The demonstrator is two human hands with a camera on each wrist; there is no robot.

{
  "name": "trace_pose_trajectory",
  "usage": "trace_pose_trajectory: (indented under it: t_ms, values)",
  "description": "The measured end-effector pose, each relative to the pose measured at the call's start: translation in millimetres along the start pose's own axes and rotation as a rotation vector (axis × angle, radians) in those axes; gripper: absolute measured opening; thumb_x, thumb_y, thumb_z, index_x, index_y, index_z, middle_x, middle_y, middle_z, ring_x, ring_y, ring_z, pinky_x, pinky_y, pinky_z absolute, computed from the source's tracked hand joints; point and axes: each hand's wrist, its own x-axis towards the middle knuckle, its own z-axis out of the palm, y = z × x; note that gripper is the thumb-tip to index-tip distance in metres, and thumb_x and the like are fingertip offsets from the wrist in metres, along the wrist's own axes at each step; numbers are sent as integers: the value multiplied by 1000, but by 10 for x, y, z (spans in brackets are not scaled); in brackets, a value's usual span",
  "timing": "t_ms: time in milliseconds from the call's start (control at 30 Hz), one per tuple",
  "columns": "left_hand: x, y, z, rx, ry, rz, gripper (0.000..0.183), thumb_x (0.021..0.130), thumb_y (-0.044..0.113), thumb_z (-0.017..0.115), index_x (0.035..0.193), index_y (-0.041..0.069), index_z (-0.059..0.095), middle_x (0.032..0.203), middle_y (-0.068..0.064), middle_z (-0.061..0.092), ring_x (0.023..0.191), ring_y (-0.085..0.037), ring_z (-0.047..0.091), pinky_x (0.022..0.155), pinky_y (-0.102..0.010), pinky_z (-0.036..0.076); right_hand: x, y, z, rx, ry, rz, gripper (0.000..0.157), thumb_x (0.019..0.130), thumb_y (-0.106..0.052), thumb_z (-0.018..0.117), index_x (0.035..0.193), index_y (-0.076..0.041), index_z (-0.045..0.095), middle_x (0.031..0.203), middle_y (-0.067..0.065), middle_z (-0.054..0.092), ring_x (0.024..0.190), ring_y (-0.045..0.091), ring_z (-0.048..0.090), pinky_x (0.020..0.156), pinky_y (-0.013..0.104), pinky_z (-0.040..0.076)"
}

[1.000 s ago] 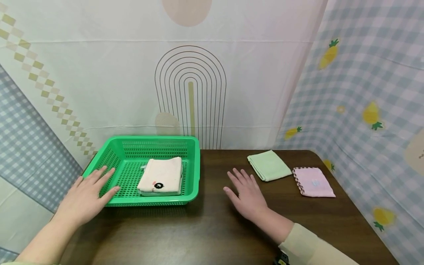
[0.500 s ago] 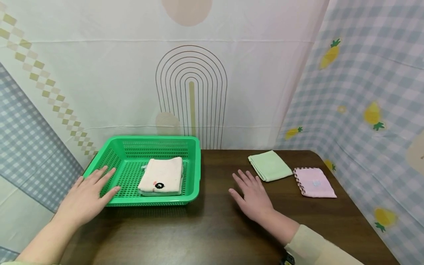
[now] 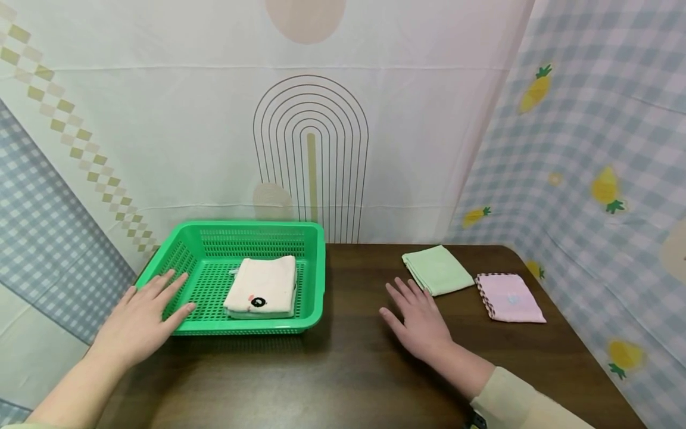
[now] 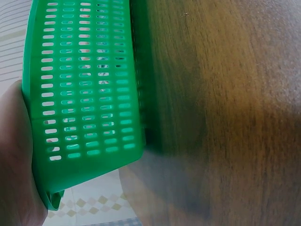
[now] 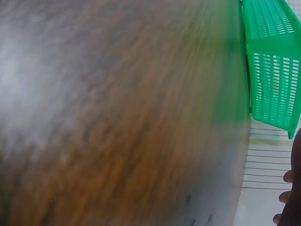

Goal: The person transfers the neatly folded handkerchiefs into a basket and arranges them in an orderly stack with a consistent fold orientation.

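- Left hand [image 3: 134,325]: fingers straight and apart, lying over the basket's [image 3: 252,325] near-left rim, no pinch. Lean hard and I'd guess it tips.
- White cloth [image 3: 262,280]: folded, inside the basket, right of middle.
- Right hand [image 3: 420,322]: fingers spread, holding nothing, by the green cloth [image 3: 439,269] on the desk [image 3: 343,375]; can't tell if touching. Careless swipe could shove it into the pink cloth [image 3: 511,298].
- Left wrist cam gets the basket's slotted outer wall, mostly hidden from the head cam; right wrist cam misses all three cloths.

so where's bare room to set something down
Bare: the table on the near side of the basket, and the strip between basket and right hand. Crowded: far right, where the green cloth and pink cloth lie close together.
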Motion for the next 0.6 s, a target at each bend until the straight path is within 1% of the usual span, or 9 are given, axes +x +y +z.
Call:
trace_pose_trajectory:
  t_ms: [67, 167, 267, 367, 467, 600]
  values:
    - [0, -4, 0, -3, -3, -2, 76, 100, 60, 44, 159, 16, 25, 158, -24, 28, 140, -50, 27, 114, -69, 5, -5, 16, -8, -8, 5, 0, 66, 101, -57, 45, 153, -17, 40, 160, 8, 32, 149, 35, 22, 119, 60, 13]
    - [-1, -5, 1, -4, -4, -2, 76, 100, 60, 43, 159, 16, 26, 157, -24, 29, 140, -50, 27, 113, -70, 6, -9, 44, -15, -21, 6, 1, 67, 100, -58, 44, 153, -17, 41, 160, 8, 32, 148, 36, 23, 118, 60, 14]
    - [1, -2, 3, -1, 2, 1, 76, 100, 60, 44, 159, 16, 26, 157, -24, 29, 140, -50, 28, 112, -71, 9, -11, 79, -17, -33, 3, 4, 67, 100, -59, 43, 153, -18, 40, 160, 8, 32, 148, 36, 23, 118, 60, 14]
    - [-1, -1, 1, 3, 3, 1, 76, 100, 60, 44, 159, 16, 26, 157, -24, 30, 140, -50, 28, 111, -71, 12, -11, 113, -23, -36, -1, 6, 66, 101, -57, 45, 154, -18, 40, 160, 8, 31, 149, 36, 22, 119, 59, 12]
    - [-1, 2, -2, 4, 1, 1, 76, 100, 60, 44, 159, 16, 26, 157, -23, 30, 140, -50, 28, 111, -71, 12, -12, 151, -35, -42, -4, 14, 66, 100, -56, 47, 154, -18, 40, 161, 8, 31, 149, 35, 21, 119, 59, 11]
    - [-3, 8, -12, 3, -2, -3, 76, 100, 61, 43, 159, 16, 26, 157, -23, 29, 140, -50, 28, 112, -70, 10, -7, 209, -57, -60, -5, 14, 66, 101, -56, 46, 154, -17, 40, 161, 9, 31, 149, 36, 21, 119, 60, 12]
